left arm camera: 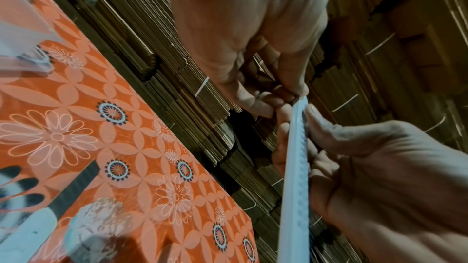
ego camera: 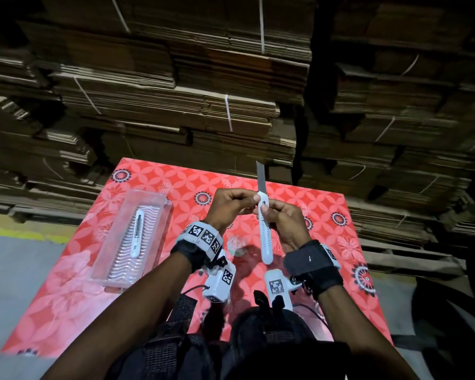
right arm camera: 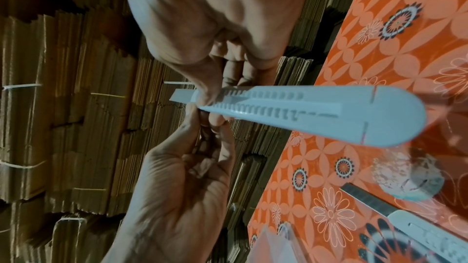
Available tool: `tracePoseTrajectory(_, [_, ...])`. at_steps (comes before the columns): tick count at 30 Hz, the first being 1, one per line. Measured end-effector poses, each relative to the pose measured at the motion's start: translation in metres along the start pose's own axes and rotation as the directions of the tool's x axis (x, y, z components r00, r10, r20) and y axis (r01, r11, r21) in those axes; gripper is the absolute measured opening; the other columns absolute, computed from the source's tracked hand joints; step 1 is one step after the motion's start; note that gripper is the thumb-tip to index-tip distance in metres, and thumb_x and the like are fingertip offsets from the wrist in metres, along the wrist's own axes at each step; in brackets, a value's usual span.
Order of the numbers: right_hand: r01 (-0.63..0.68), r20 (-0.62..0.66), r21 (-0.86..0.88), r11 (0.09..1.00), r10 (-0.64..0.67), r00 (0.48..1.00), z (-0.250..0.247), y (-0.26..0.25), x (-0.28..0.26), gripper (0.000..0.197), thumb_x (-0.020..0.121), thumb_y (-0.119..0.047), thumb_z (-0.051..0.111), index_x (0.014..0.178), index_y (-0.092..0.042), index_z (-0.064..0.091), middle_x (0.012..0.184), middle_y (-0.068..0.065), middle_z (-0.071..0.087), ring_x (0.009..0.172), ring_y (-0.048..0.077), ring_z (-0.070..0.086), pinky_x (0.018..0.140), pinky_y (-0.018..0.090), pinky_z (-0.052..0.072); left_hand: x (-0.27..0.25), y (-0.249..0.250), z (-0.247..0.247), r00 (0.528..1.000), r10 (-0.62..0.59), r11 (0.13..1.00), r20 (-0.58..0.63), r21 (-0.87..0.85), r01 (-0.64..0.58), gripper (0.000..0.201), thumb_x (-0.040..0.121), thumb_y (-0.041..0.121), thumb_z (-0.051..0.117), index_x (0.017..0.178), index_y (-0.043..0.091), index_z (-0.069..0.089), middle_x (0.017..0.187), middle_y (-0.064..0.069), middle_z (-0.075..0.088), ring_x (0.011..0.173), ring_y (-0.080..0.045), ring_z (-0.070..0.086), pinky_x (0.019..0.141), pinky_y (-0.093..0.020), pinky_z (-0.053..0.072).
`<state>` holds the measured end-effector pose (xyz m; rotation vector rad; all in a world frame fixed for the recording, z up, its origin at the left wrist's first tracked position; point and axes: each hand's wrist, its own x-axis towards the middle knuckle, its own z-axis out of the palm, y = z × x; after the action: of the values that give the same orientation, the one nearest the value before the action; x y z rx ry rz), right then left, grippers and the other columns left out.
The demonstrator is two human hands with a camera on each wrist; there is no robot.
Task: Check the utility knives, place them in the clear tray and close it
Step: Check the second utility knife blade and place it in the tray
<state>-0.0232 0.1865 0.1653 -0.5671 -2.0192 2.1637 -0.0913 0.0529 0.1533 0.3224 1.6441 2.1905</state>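
Note:
Both hands hold one white utility knife (ego camera: pixel 265 239) upright over the table, its steel blade (ego camera: pixel 259 176) slid out and pointing away from me. My left hand (ego camera: pixel 247 200) pinches the knife's top end near the slider. My right hand (ego camera: pixel 270 213) grips the handle just below. In the right wrist view the knife (right arm camera: pixel 316 111) runs across the frame with its blade tip (right arm camera: pixel 181 95) past the fingers. The clear tray (ego camera: pixel 113 250) lies open at the left, with a second white knife (ego camera: pixel 137 231) in it.
A glossy red flowered cloth (ego camera: pixel 327 209) covers the table and mirrors the held knife and a lamp. Tied bundles of flattened cardboard (ego camera: pixel 231 78) are stacked right behind the table's far edge. Grey floor (ego camera: pixel 17 270) lies to the left.

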Motion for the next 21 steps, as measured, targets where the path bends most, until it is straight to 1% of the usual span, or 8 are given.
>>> tracePoseTrajectory(3, [-0.002,0.032,0.028,1.000,0.001,0.999,0.005,-0.004,-0.005,0.012,0.088,-0.004,0.063,0.093,-0.008,0.073,0.085,0.014,0.075,0.078,0.023,0.065,0.075,0.032,0.050,-0.001,0.006,-0.002,1.000,0.015,1.000,-0.020,0.002,-0.015,0.014,0.083,0.002,0.069,0.095,-0.005,0.072,0.085,-0.014,0.074,0.079,-0.025,0.070,0.077,-0.038,0.060])
tracePoseTrajectory(6, [-0.056,0.089,0.081,0.995,0.049,0.995,0.008,-0.007,-0.008,0.014,0.091,-0.009,0.060,0.096,-0.001,0.071,0.088,0.016,0.074,0.079,0.021,0.065,0.075,0.028,0.051,-0.001,0.012,-0.004,0.999,0.025,1.000,-0.025,-0.008,-0.025,0.016,0.082,0.003,0.070,0.096,-0.006,0.072,0.083,-0.011,0.075,0.077,-0.021,0.071,0.068,-0.031,0.059])
tracePoseTrajectory(8, [-0.086,0.107,0.072,0.994,0.078,0.991,0.007,-0.009,-0.010,0.021,0.092,-0.014,0.060,0.099,0.003,0.069,0.089,0.016,0.074,0.077,0.019,0.064,0.075,0.028,0.050,-0.001,0.013,-0.005,0.999,0.037,0.999,-0.025,-0.028,-0.038,0.016,0.082,0.004,0.071,0.096,-0.005,0.072,0.085,-0.011,0.075,0.079,-0.021,0.072,0.069,-0.031,0.059])
tracePoseTrajectory(10, [-0.101,0.109,0.074,0.992,0.093,0.990,0.007,-0.011,-0.012,0.020,0.092,-0.016,0.060,0.098,0.000,0.070,0.086,0.014,0.074,0.074,0.017,0.065,0.075,0.028,0.051,-0.004,0.012,-0.005,0.999,0.034,0.999,-0.024,-0.031,-0.035,0.019,0.082,0.007,0.071,0.098,-0.004,0.072,0.090,-0.014,0.075,0.082,-0.023,0.072,0.073,-0.035,0.060])
tracePoseTrajectory(12, [-0.095,0.096,0.087,0.992,0.087,0.992,0.008,-0.014,-0.014,0.014,0.091,-0.012,0.060,0.094,-0.002,0.070,0.081,0.013,0.074,0.072,0.017,0.067,0.073,0.026,0.052,-0.008,0.011,-0.005,1.000,0.012,1.000,-0.018,-0.023,-0.012,0.022,0.083,0.010,0.072,0.100,-0.002,0.072,0.090,-0.011,0.075,0.082,-0.019,0.072,0.068,-0.030,0.058])
tracePoseTrajectory(15, [-0.082,0.073,0.083,0.993,0.076,0.994,0.010,-0.015,-0.016,0.011,0.090,-0.005,0.060,0.092,0.003,0.068,0.073,0.009,0.074,0.064,0.014,0.069,0.065,0.022,0.055,-0.012,0.010,-0.005,1.000,-0.006,1.000,-0.014,-0.017,0.005,0.020,0.081,0.010,0.073,0.099,0.000,0.073,0.087,-0.007,0.075,0.077,-0.014,0.072,0.063,-0.024,0.054])
tracePoseTrajectory(18, [-0.066,0.067,0.059,0.996,0.062,0.996,0.011,-0.016,-0.020,0.016,0.088,-0.001,0.062,0.101,0.006,0.068,0.077,0.012,0.073,0.066,0.013,0.068,0.066,0.023,0.055,-0.013,0.011,-0.005,1.000,0.003,1.000,-0.019,-0.006,-0.004,0.015,0.080,0.008,0.074,0.095,0.004,0.074,0.080,-0.003,0.075,0.074,-0.014,0.071,0.067,-0.026,0.056])
tracePoseTrajectory(21, [-0.069,0.091,0.060,0.996,0.063,0.994,0.013,-0.017,-0.024,0.020,0.089,-0.006,0.063,0.102,0.008,0.067,0.083,0.013,0.073,0.070,0.016,0.067,0.071,0.026,0.055,-0.014,0.014,-0.006,0.999,0.033,0.999,-0.036,0.004,-0.032,0.014,0.080,0.008,0.073,0.094,0.004,0.074,0.079,-0.003,0.076,0.077,-0.017,0.071,0.075,-0.032,0.058])
